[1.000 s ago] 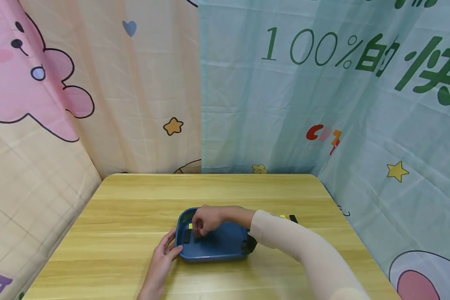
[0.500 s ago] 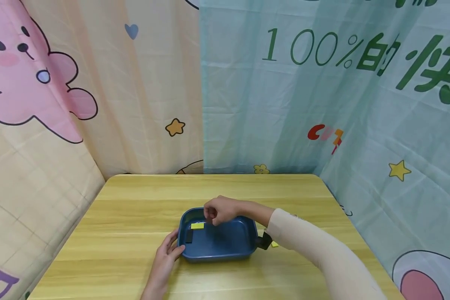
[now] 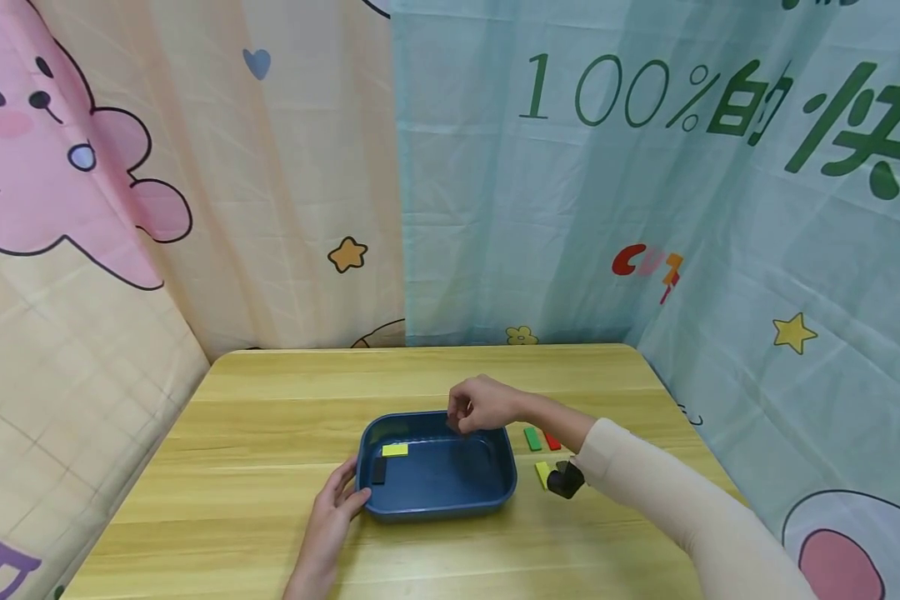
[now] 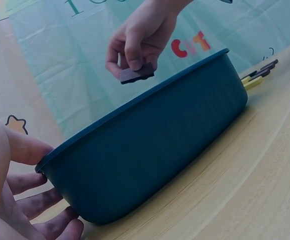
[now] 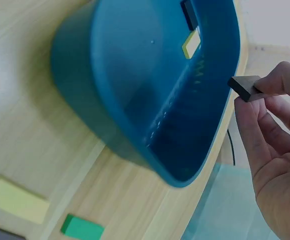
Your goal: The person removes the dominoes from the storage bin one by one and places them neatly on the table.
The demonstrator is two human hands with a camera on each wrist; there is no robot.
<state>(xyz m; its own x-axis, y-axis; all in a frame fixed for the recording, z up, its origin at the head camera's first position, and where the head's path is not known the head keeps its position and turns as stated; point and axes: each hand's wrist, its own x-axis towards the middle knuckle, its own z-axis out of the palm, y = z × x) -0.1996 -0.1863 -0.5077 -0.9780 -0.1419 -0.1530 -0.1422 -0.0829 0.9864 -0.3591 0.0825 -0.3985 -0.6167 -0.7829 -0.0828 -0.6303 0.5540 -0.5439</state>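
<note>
A blue plastic basin (image 3: 450, 505) stands on the wooden table. My left hand (image 3: 328, 525) holds its left end; in the left wrist view one fingertip lies at the rim, with other fingers against the outer wall. Just above the basin's far right rim, my right hand (image 3: 487, 404) pinches a small flat black block (image 5: 245, 87) between thumb and fingers. Inside the basin, near its left end, lie a yellow block (image 3: 395, 450) and another black block (image 3: 378, 471), close together at a right angle.
Right of the basin lie a green block (image 3: 532, 439), a red block (image 3: 552, 441) and a yellow block (image 3: 542, 475). A dark block (image 5: 2, 232) is partly seen there. The right forearm and a black wrist device (image 3: 566, 481) overlap this area. Printed curtains (image 3: 495, 208) hang behind the table.
My right hand has risen from the basin's left part and moved right to its far right rim, uncovering the yellow block inside. The left hand has stayed at the left end.
</note>
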